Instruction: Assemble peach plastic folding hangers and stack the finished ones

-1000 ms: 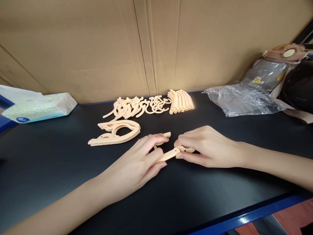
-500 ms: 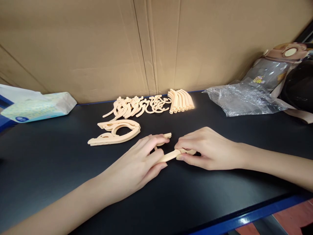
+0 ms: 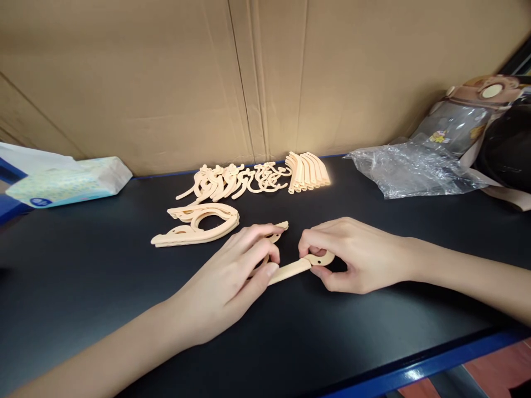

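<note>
Edge: blue rim [image 3: 435, 362] of the black surface [image 3: 124, 320] runs nearest, with both forearms reaching in over it.
Left hand: left hand [image 3: 228, 279] lies palm down, its grip closed over a curved piece [image 3: 279, 231] of peach plastic, with the thumb tip touching the near end of a flat strip [image 3: 290, 271].
Right hand: right hand [image 3: 357, 257] holds a narrow grip, thumb and fingers pinching the strip's round end [image 3: 319, 258], where a small hole shows.
Strip: it lies low over the surface between the 2 hands, tilted up slightly toward the right.
Step in hand: by my reading, the 2 parts are being brought together; whether they are already joined is hidden under the left fingers.
Next move calls for: likely a steady pinch on the round end and careful lining-up of the curved piece against it.
Stack: finished folded shapes [image 3: 199, 224] sit just beyond the left hand.
Loose parts: a pile of hooks [image 3: 232, 181] and a row of strips [image 3: 307, 170] lie farther back, side by side.
Sides: tissue pack [image 3: 70, 179] far left, clear bag [image 3: 410, 168] far right.
Back: cardboard wall [image 3: 166, 83].
</note>
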The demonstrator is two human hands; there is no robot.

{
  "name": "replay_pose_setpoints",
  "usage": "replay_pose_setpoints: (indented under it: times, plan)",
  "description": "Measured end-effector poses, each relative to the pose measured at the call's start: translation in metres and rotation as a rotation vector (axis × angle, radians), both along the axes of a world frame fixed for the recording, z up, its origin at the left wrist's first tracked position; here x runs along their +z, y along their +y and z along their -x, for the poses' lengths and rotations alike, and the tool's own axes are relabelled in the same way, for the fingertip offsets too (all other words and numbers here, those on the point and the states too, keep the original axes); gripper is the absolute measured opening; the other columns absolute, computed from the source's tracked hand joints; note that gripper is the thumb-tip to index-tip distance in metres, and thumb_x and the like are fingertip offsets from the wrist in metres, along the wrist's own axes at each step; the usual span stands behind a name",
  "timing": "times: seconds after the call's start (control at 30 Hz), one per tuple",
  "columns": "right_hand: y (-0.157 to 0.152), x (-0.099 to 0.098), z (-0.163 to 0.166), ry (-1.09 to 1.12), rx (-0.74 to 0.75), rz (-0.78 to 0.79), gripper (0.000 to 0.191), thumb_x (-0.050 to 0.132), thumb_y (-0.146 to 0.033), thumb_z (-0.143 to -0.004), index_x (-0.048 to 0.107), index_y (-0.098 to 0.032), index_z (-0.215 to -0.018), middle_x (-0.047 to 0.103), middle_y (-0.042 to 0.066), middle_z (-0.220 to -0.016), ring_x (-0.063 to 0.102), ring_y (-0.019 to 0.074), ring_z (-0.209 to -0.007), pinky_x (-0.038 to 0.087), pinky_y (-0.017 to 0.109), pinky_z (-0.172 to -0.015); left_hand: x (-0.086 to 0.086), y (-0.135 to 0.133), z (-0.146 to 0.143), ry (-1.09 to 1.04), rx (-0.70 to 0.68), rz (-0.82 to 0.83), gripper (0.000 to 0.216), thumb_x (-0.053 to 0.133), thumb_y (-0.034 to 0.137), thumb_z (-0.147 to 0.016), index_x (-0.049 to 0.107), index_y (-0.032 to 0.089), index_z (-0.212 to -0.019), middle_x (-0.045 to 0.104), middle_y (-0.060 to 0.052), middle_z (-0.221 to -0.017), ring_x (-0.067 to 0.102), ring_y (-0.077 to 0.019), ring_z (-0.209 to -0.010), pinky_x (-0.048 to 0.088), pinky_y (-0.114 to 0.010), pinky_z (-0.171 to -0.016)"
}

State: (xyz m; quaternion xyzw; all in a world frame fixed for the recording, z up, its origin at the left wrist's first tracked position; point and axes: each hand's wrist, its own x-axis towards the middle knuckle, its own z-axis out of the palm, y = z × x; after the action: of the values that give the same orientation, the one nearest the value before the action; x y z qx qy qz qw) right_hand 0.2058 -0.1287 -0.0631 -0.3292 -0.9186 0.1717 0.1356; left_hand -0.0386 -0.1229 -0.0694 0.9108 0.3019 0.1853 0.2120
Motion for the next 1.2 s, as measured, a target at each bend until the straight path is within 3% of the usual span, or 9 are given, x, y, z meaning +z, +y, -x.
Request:
replay_pose_setpoints:
  times: [0.17,0.3,0.47,0.6,0.7,0.8,0.9,1.0,1.2]
  plan:
    - [-0.002,0.005,0.003,0.043,0.122,0.056,0.014,0.057,-0.007,-0.074,0.055,-0.019,-0.081,0.054,-0.002,-0.077,0.047,0.0121,-0.074,0.035,0.025,-0.069,-0.003,0.003,-0.001,-0.027,0.079,0.053,0.010,0.045,0.017,-0.089,0.052,0.024,-0.094,0.049,-0.006,-0.133,0.050,-0.0237,-0.121,0.055,-0.033,-0.081]
    - [-0.004,0.009,0.005,0.060,0.163,0.037,0.016,0.061,-0.006,-0.074,0.064,-0.020,-0.082,0.057,0.002,-0.096,0.049,0.0141,-0.087,0.037,0.029,-0.081,-0.007,0.005,-0.001,-0.038,0.126,0.031,0.017,0.049,0.015,-0.085,0.049,0.025,-0.099,0.049,-0.005,-0.131,0.049,-0.0227,-0.123,0.055,-0.034,-0.084]
    - [-0.002,0.012,0.004,0.042,0.174,0.040,0.018,0.058,-0.008,-0.081,0.068,-0.022,-0.087,0.055,0.004,-0.103,0.052,0.0140,-0.094,0.039,0.030,-0.086,-0.008,0.004,0.000,-0.045,0.153,-0.068,0.019,0.048,0.014,-0.088,0.048,0.025,-0.104,0.045,-0.004,-0.133,0.046,-0.0192,-0.124,0.047,-0.035,-0.098]
    - [-0.004,0.014,0.005,0.056,0.214,0.119,0.025,0.056,-0.002,-0.079,0.068,-0.020,-0.091,0.054,0.006,-0.111,0.053,0.0139,-0.101,0.043,0.026,-0.087,-0.007,0.002,0.001,-0.032,0.173,-0.138,0.017,0.049,0.017,-0.089,0.048,0.025,-0.104,0.045,-0.005,-0.133,0.049,-0.0195,-0.121,0.051,-0.032,-0.090]
    - [-0.008,0.013,0.008,0.072,0.215,0.149,0.023,0.057,-0.002,-0.077,0.066,-0.019,-0.089,0.056,0.006,-0.112,0.055,0.0138,-0.099,0.044,0.027,-0.086,-0.007,0.002,0.001,-0.013,0.176,-0.187,0.017,0.050,0.018,-0.088,0.048,0.025,-0.104,0.047,-0.004,-0.131,0.054,-0.0193,-0.115,0.052,-0.031,-0.084]
    - [-0.013,0.009,0.011,0.111,0.218,0.147,0.004,0.064,-0.016,-0.083,0.064,-0.018,-0.086,0.057,0.007,-0.112,0.056,0.0141,-0.098,0.045,0.026,-0.083,-0.007,0.003,0.001,-0.015,0.190,-0.215,0.016,0.050,0.019,-0.089,0.048,0.025,-0.103,0.049,-0.004,-0.130,0.055,-0.0187,-0.114,0.052,-0.030,-0.081]
    - [-0.016,0.006,0.012,0.104,0.218,0.109,0.011,0.066,-0.029,-0.085,0.064,-0.018,-0.086,0.056,0.007,-0.115,0.057,0.0132,-0.095,0.044,0.025,-0.081,-0.007,0.003,0.001,-0.002,0.219,-0.213,0.016,0.051,0.020,-0.089,0.049,0.025,-0.104,0.050,-0.003,-0.130,0.055,-0.0189,-0.115,0.052,-0.030,-0.080]
    - [-0.019,0.006,0.013,0.094,0.212,0.141,0.012,0.066,-0.020,-0.084,0.062,-0.018,-0.095,0.056,0.005,-0.117,0.057,0.0098,-0.087,0.044,0.022,-0.079,-0.007,0.002,0.002,0.009,0.234,-0.203,0.014,0.052,0.022,-0.088,0.049,0.025,-0.102,0.051,-0.002,-0.129,0.056,-0.0193,-0.113,0.053,-0.030,-0.078]
    - [-0.024,0.005,0.016,0.119,0.219,0.284,0.040,0.058,-0.002,-0.077,0.055,-0.021,-0.112,0.055,0.002,-0.118,0.054,0.0073,-0.078,0.043,0.019,-0.069,-0.006,0.001,0.001,0.003,0.183,-0.143,0.015,0.051,0.021,-0.089,0.049,0.025,-0.104,0.048,-0.003,-0.130,0.054,-0.0187,-0.114,0.053,-0.029,-0.079]
